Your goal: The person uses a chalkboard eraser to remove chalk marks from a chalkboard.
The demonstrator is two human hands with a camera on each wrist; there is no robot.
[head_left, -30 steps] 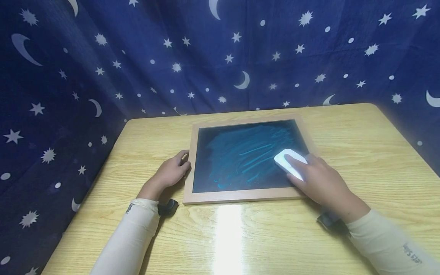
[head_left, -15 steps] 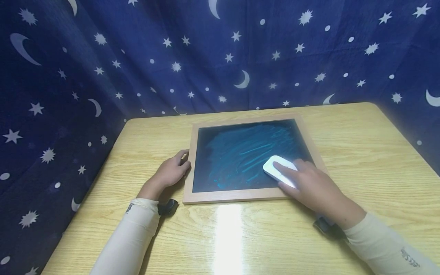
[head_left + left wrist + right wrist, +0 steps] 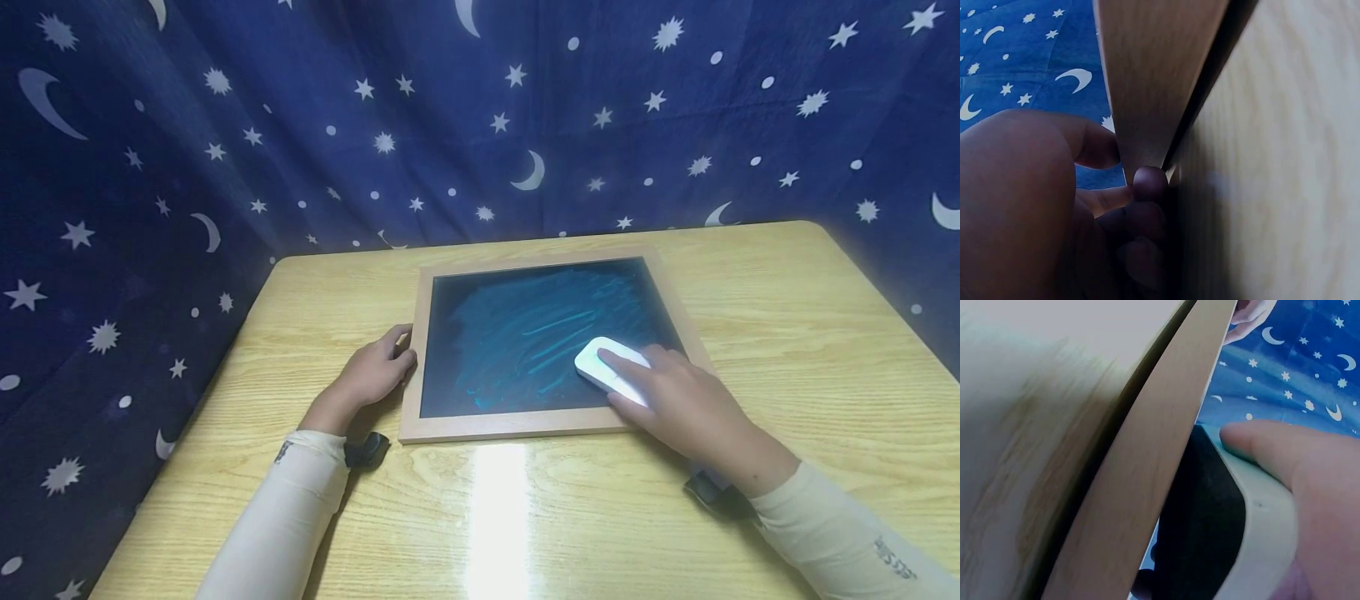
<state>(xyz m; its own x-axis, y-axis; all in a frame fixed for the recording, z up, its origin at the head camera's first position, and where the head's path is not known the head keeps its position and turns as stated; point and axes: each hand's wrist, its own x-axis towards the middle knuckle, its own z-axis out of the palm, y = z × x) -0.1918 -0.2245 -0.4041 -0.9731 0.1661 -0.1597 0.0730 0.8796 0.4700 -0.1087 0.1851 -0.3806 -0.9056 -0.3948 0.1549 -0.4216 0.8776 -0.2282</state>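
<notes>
A framed chalkboard (image 3: 502, 421) lies flat on the table, its dark surface smeared with blue-green chalk and a few brighter streaks. My right hand (image 3: 678, 404) grips a white chalkboard eraser (image 3: 607, 363) on the board's lower right part. The right wrist view shows the dark underside of the eraser (image 3: 1204, 519) near the frame edge, with a finger along its white back. At the left side of the frame, my left hand (image 3: 375, 371) holds the edge with curled fingers. Its fingertips (image 3: 1149, 183) touch the wooden frame (image 3: 1154, 75) in the left wrist view.
The light wood table (image 3: 810, 333) extends around the board, with a bright light reflection in front of it. A blue curtain (image 3: 450, 83) with moons and stars hangs behind and to the left. Dark wrist straps (image 3: 367, 452) sit at both sleeves.
My right hand has slid the eraser left and slightly toward me over the board, then stays nearly in place for the last half second. The left hand keeps its place at the frame.
</notes>
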